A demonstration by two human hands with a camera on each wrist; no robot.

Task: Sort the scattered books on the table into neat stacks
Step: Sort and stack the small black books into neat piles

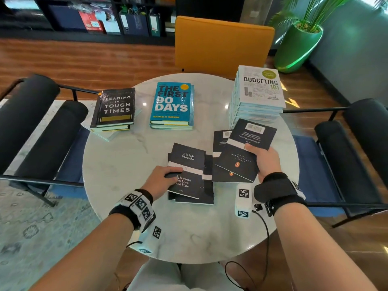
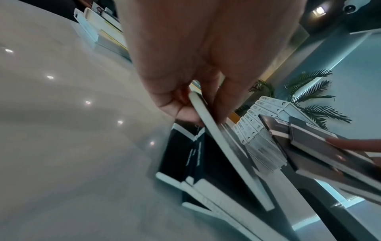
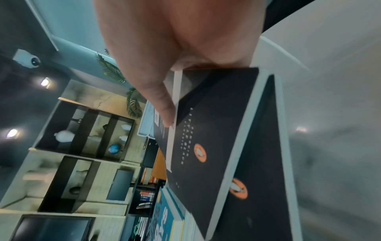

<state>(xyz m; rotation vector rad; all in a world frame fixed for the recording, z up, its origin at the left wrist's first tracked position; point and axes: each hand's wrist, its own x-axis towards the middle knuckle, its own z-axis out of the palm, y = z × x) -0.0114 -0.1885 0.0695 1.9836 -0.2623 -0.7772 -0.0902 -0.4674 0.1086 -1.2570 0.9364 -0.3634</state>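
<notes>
Small black paperbacks lie scattered near the front of the round white table (image 1: 117, 164). My left hand (image 1: 165, 178) grips the left edge of the top one, "Aphorisms on Love and Hate" (image 1: 189, 171), thumb over its cover, lifting it off a loose pile (image 1: 195, 198); in the left wrist view that book's edge (image 2: 222, 146) is tilted up between my fingers. My right hand (image 1: 265, 159) holds a fan of black paperbacks (image 1: 241, 156), back covers up, thumb on top; the right wrist view shows these paperbacks (image 3: 212, 130) with orange logos.
Three neat stacks stand at the back: "Leading in Tough Times" (image 1: 115, 109) on the left, "The First 90 Days" (image 1: 172, 103) in the middle, a tall "Budgeting 101" stack (image 1: 259, 91) on the right. An orange chair (image 1: 222, 43) is behind, dark chairs at both sides.
</notes>
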